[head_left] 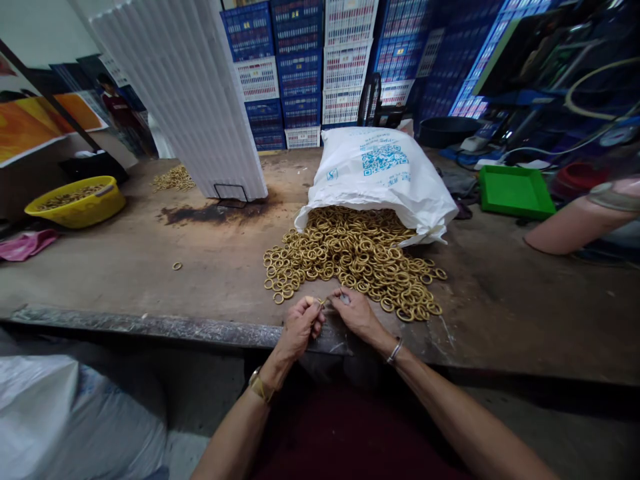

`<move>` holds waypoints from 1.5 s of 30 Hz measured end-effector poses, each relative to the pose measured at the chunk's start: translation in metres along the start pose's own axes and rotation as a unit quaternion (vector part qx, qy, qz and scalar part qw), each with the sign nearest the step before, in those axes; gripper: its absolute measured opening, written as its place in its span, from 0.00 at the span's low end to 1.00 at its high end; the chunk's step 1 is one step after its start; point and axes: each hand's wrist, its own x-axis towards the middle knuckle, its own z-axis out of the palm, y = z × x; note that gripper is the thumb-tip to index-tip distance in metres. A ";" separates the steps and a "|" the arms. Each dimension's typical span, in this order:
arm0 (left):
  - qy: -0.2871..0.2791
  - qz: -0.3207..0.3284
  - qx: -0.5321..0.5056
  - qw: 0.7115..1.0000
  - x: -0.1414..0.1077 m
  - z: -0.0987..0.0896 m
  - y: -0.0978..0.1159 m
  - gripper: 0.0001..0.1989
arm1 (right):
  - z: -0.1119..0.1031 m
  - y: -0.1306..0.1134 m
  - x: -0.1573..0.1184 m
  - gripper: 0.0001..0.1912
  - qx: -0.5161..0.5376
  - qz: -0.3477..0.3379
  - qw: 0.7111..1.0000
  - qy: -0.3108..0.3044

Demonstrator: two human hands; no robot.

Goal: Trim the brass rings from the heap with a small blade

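Note:
At the table's front edge, my left hand (301,323) pinches a small brass-coloured ring (323,302) between thumb and fingers. Close beside it, my right hand (356,316) is closed, its fingertips near that ring. A small greyish thing (345,299) shows at the right fingers; its kind is too small to make out. Just beyond both hands lies a heap of brass-coloured rings (360,257), spilling from the mouth of a white woven sack (380,177) that lies on its side.
One loose ring (177,266) lies to the left. A yellow basin (75,203) of rings stands at far left, near a pink cloth (27,245). A white corrugated panel (185,100) stands upright behind. Rightward are a green tray (516,191) and a pink cylinder (580,223).

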 end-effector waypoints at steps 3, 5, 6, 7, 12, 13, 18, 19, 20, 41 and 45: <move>0.013 0.010 -0.002 1.000 0.000 0.000 -0.002 0.17 | -0.001 0.000 -0.007 0.09 -0.086 -0.086 0.992 -0.034; 0.018 0.020 0.002 1.000 0.000 0.001 -0.003 0.17 | -0.002 -0.001 -0.011 0.09 -0.124 -0.115 0.983 -0.064; 0.019 0.025 0.006 0.999 0.000 0.001 -0.004 0.17 | -0.002 -0.001 -0.012 0.09 -0.134 -0.120 0.981 -0.075; 0.019 0.030 0.009 0.999 0.000 0.002 -0.005 0.17 | -0.001 -0.001 -0.012 0.09 -0.141 -0.123 0.979 -0.081; 0.020 0.036 0.025 0.999 0.001 0.002 -0.008 0.16 | 0.001 0.002 -0.011 0.09 -0.184 -0.135 0.969 -0.094; 0.020 0.036 0.025 0.999 0.001 0.001 -0.008 0.16 | 0.001 0.002 -0.011 0.09 -0.196 -0.133 0.967 -0.099; 0.020 0.022 0.012 1.000 -0.003 0.001 -0.004 0.17 | -0.002 0.000 -0.001 0.10 -0.254 -0.086 0.956 -0.115; 0.012 0.017 0.006 1.000 -0.005 0.002 -0.001 0.17 | -0.003 0.000 0.002 0.10 -0.265 -0.073 0.956 -0.104; -0.001 0.013 -0.003 1.000 -0.007 0.003 0.001 0.16 | -0.005 0.001 0.006 0.10 -0.269 -0.062 0.957 -0.089; 0.052 -0.044 -0.189 0.980 -0.004 0.006 0.002 0.17 | 0.008 -0.005 0.000 0.07 0.100 0.050 0.992 -0.065; 0.071 -0.056 -0.187 0.978 -0.003 0.007 0.002 0.19 | 0.004 0.001 0.000 0.08 0.001 -0.044 0.999 -0.006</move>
